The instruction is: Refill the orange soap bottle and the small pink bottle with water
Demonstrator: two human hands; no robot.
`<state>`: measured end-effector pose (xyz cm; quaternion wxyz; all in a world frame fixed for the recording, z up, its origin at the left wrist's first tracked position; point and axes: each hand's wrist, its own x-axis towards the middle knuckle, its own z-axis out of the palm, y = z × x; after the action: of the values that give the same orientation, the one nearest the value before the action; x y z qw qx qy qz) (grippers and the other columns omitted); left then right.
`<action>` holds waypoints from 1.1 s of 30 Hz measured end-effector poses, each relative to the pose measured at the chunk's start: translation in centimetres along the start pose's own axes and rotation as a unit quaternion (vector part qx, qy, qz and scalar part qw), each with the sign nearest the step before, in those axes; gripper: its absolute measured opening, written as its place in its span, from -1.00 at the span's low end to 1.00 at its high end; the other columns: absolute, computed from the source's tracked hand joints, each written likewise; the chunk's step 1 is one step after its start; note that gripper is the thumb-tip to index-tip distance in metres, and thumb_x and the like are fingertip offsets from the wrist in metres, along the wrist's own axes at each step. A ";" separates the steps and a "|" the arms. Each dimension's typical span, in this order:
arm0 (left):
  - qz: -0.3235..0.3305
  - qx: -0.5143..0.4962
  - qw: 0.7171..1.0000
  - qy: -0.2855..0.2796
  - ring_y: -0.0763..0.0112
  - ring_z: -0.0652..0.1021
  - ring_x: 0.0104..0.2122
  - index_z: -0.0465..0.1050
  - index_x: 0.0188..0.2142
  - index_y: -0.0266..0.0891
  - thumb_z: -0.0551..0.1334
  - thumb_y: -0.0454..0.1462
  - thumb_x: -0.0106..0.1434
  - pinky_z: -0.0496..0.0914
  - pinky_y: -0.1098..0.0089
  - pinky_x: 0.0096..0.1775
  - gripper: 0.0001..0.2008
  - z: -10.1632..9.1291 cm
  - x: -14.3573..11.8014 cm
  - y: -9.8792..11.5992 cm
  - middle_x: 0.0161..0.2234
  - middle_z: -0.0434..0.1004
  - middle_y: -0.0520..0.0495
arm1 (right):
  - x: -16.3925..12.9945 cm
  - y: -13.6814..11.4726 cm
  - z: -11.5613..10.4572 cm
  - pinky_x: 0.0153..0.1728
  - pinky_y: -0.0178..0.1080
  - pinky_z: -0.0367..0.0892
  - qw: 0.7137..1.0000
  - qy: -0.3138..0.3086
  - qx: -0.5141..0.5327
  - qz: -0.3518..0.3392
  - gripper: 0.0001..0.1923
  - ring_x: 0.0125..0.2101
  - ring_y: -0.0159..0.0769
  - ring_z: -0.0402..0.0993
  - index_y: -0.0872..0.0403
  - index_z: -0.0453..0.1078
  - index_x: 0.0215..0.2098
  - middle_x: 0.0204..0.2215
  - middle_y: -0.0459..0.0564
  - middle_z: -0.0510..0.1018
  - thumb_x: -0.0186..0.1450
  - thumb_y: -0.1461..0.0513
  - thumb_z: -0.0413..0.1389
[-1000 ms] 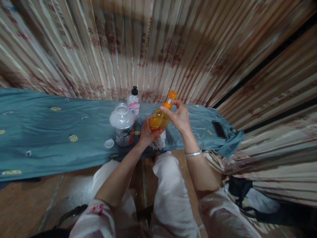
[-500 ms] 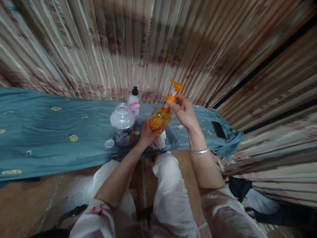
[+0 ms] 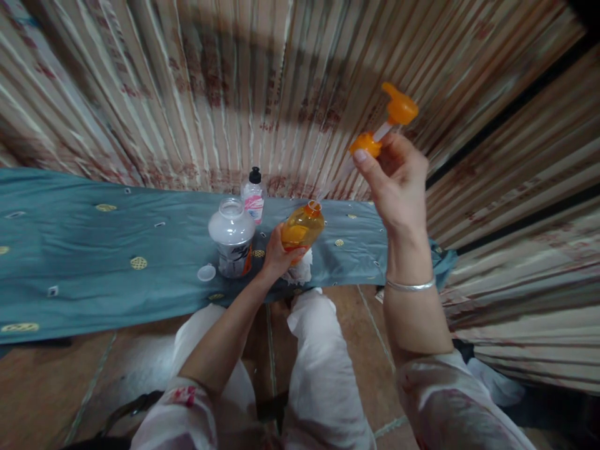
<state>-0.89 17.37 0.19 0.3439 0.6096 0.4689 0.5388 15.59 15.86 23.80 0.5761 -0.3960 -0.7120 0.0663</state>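
Orange pump in right fingers, above the tilted amber bottle in left fingers.

On the cloth before you, the jar stands left of the pump bottle in your left hand, with the lid at the jar's near left and the squeeze bottle behind it; your right hand holds the pump head farther right, the curtain beyond

Pleated curtain (faintly floral), tiled floor.
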 end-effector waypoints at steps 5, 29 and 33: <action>-0.001 -0.002 1.000 -0.001 0.09 0.51 0.10 0.29 0.16 -0.11 0.51 -0.19 -0.06 0.41 0.05 0.14 -0.22 -0.1 0.0 0.3 0.10 0.48 -0.14 | 1.4 -1.8 -2.5 0.01 -0.01 0.48 0.997 0.011 -0.034 -0.072 -0.60 -0.14 -0.21 0.56 -0.03 0.42 -0.18 -0.23 -0.05 0.58 0.27 -0.13 0.25; 0.006 -0.033 0.999 0.017 0.10 0.55 0.05 0.30 0.11 -0.14 0.51 -0.16 -0.06 0.43 0.02 0.11 -0.26 -0.1 -0.5 -0.5 0.03 0.50 -0.13 | 1.2 5.9 -1.9 0.09 0.05 0.42 0.995 0.101 0.021 -0.018 -0.56 -0.06 -0.09 0.55 -0.04 0.44 -0.13 -0.08 0.08 0.61 0.18 -0.10 0.29; -0.003 -0.032 0.999 0.012 0.09 0.55 0.04 0.32 0.10 -0.12 0.53 -0.17 -0.08 0.44 0.01 0.12 -0.25 -0.4 -0.6 -0.3 0.00 0.52 -0.10 | 0.0 13.6 3.0 0.19 0.12 0.33 0.996 -0.038 -0.063 0.048 -0.46 0.07 -0.01 0.51 0.14 0.38 0.09 0.04 0.25 0.58 0.27 -0.01 0.13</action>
<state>-1.31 16.81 -0.19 0.3589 0.5902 0.4575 0.5600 19.59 26.24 15.32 0.5182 -0.4623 -0.7167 0.0635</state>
